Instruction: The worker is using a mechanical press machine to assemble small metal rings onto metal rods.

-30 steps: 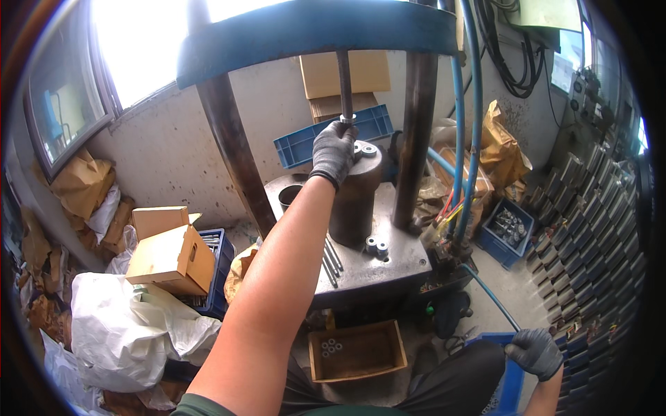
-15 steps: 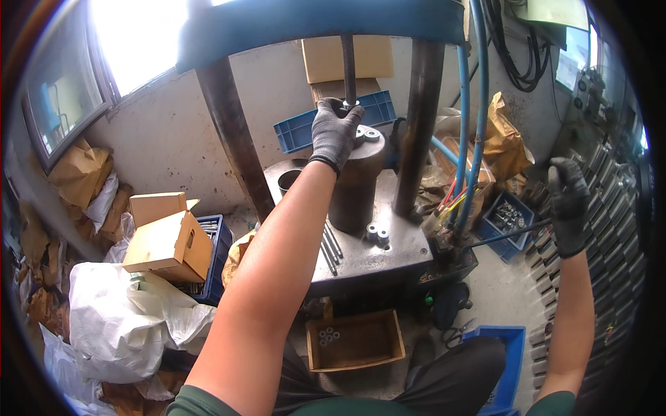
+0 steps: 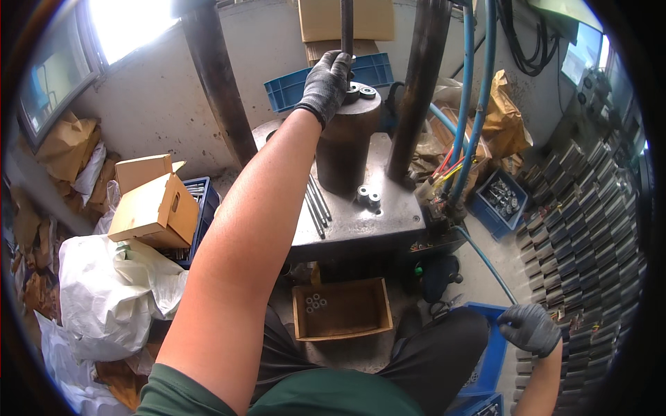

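My gloved left hand [image 3: 326,84] reaches up to the top of a thick steel cylinder [image 3: 338,156]. Its fingers close around the lower part of an upright metal rod [image 3: 347,28]; the palm hides whatever sits at the rod's foot. Beside these fingers, small metal rings [image 3: 367,91] lie on the cylinder's top. Low on the right, my gloved right hand [image 3: 533,329] is closed on the end of a long lever [image 3: 485,262]. Several thin rods [image 3: 317,208] and a few ring-shaped parts [image 3: 369,196] rest on the steel press table [image 3: 395,216].
Dark press columns [image 3: 218,83] flank the cylinder. Beneath the table stands a wooden box [image 3: 347,337] with several rings. A blue bin of metal parts [image 3: 501,201] and stacked metal bars [image 3: 583,243] are on the right. Cardboard [image 3: 149,215] and a white sack [image 3: 104,291] sit left.
My right hand has pulled the lever down and toward me. The blue crossbeam has left the top of the picture as the view shifted. My left hand stays at the rod.
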Available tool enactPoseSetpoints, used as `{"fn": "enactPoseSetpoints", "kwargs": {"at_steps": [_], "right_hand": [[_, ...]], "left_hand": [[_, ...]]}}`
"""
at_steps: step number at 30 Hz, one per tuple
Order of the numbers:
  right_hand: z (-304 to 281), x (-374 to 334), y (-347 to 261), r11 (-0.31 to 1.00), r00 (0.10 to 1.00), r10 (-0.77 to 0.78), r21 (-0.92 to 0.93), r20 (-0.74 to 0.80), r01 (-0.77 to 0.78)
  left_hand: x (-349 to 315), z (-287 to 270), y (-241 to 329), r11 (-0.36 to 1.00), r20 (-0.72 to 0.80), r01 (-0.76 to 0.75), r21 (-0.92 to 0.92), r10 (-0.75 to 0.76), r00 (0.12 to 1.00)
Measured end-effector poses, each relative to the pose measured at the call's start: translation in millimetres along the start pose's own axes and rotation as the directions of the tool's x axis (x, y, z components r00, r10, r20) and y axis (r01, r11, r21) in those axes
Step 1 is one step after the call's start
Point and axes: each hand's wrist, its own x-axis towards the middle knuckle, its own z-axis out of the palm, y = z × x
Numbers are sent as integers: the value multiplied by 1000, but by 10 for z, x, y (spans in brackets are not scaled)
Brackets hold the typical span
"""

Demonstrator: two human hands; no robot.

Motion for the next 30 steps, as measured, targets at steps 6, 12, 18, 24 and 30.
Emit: {"fn": "enactPoseSetpoints", "kwargs": {"at_steps": [6, 12, 18, 24, 30], "right_hand": [[104, -42, -70, 995, 994, 104, 10, -28, -103], [-154, 159, -190, 990, 972, 82, 133, -220, -53], [-139, 71, -97, 997, 999, -25, -67, 21, 27], [-191, 120, -119, 1000, 998, 12, 19, -67, -10], [-211, 114, -138, 995, 997, 68, 80, -38, -64]], "left_hand": [[83, -17, -51, 999, 26, 16, -41, -15, 1000], [60, -70, -75, 998, 17, 23, -51, -22, 1000], [55, -33, -27, 996, 17, 51, -68, -50, 999], [88, -77, -67, 997, 23, 55, -56, -53, 998], [88, -61, -97, 997, 37, 60, -46, -58, 998]]}}
